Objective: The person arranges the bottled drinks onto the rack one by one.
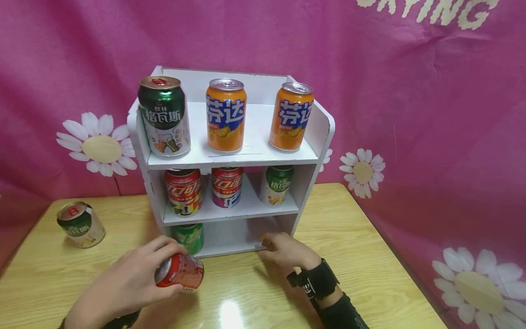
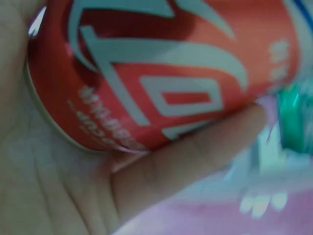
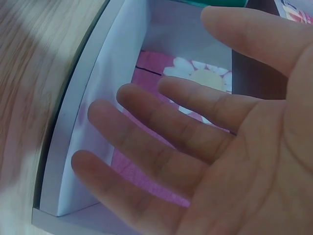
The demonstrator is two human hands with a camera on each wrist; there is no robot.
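Note:
My left hand (image 1: 131,276) grips a red cola can (image 1: 186,273), tilted on its side, in front of the white shelf's lower left. In the left wrist view, the red cola can (image 2: 195,54) lies across the palm with a finger along it. Just behind, a green can (image 1: 190,237) stands at the left end of the bottom shelf (image 1: 234,235). My right hand (image 1: 287,250) is at that shelf's right end and holds nothing. The right wrist view shows the right hand's fingers (image 3: 151,152) spread and nearly straight before the opening.
Two orange cans (image 1: 226,123) and a green-and-white can (image 1: 164,123) stand on the top shelf. Two red cans (image 1: 183,192) and a green-and-white can (image 1: 277,185) occupy the middle one. Another green-and-white can (image 1: 82,226) stands on the wooden table (image 1: 370,274) at left. A pink curtain (image 1: 255,36) hangs behind.

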